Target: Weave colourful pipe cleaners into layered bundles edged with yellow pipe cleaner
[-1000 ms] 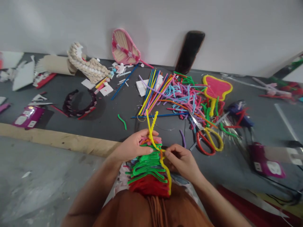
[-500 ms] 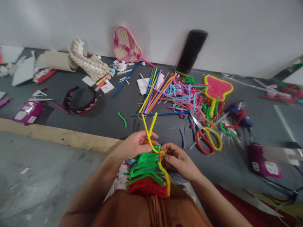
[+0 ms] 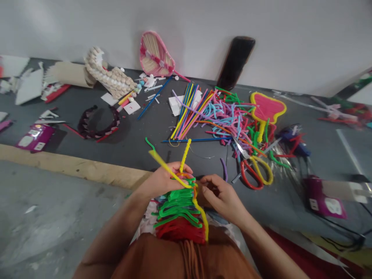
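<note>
A stack of bent pipe cleaners (image 3: 178, 211), green above red, rests on my lap. My left hand (image 3: 162, 180) is closed on its far end, fingers wrapped round the top. My right hand (image 3: 221, 195) pinches at the stack's right side, where a yellow pipe cleaner (image 3: 200, 215) runs down the edge. The yellow pipe cleaner's two free ends (image 3: 174, 161) stick up above my left hand, one leaning left, one upright.
A heap of coloured pipe cleaners (image 3: 223, 116) and scissors with red and yellow handles (image 3: 255, 172) lie on the grey mat beyond my hands. A pink heart paddle (image 3: 267, 106), a dark phone (image 3: 236, 62) against the wall, a dark headband (image 3: 97, 126) and purple packets (image 3: 35, 137) lie around.
One free end of the yellow pipe cleaner has swung down to the left, away from the other. My right hand has shifted slightly up along the stack. The left hand stays put.
</note>
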{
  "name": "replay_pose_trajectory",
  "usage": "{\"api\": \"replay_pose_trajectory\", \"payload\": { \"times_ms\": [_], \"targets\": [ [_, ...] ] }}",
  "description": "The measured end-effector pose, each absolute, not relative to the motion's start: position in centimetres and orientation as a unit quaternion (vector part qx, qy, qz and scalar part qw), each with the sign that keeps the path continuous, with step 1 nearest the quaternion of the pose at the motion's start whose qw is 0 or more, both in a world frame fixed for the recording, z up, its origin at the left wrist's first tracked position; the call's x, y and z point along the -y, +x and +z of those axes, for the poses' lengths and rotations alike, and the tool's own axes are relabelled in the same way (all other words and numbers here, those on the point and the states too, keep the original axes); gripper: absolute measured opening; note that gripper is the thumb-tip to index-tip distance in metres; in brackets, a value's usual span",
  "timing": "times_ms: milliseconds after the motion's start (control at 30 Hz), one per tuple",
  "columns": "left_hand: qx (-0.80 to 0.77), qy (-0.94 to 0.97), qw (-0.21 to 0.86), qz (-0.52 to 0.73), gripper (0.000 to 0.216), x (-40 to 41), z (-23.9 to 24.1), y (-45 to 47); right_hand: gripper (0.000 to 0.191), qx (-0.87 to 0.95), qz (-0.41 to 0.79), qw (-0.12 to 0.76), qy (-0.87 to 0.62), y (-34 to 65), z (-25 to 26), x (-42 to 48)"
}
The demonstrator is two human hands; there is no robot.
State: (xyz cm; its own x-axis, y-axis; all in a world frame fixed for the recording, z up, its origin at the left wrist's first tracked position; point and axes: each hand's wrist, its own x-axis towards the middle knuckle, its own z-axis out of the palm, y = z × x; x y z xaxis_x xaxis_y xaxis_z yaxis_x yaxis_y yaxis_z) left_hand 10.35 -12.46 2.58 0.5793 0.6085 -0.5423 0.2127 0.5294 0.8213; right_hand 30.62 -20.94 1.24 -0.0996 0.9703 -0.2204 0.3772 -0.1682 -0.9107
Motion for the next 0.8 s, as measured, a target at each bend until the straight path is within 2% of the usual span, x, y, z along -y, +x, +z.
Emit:
{"api": "replay_pose_trajectory", "payload": {
  "times_ms": [100,167,333,567,800],
  "targets": [
    [-0.437,0.461,0.759,0.141,0.035,12.7,2.6,10.7,0.025,0.622,0.444,0.325,-0.557,30.6,2.0,20.2],
    [-0.433,0.474,0.752,0.15,0.033,12.9,2.7,10.8,0.027,0.626,0.461,0.305,-0.55,30.4,2.1,19.9],
    [-0.427,0.5,0.738,0.152,0.03,13.0,2.9,10.3,0.014,0.598,0.497,0.289,-0.559,29.9,1.7,19.9],
    [-0.45,0.477,0.736,0.165,0.033,13.0,2.9,9.6,0.013,0.524,0.478,0.287,-0.643,31.5,0.8,21.0],
    [-0.426,0.433,0.776,0.17,0.034,13.4,2.9,10.5,0.032,0.621,0.445,0.334,-0.553,30.2,1.3,20.7]
  ]
}}
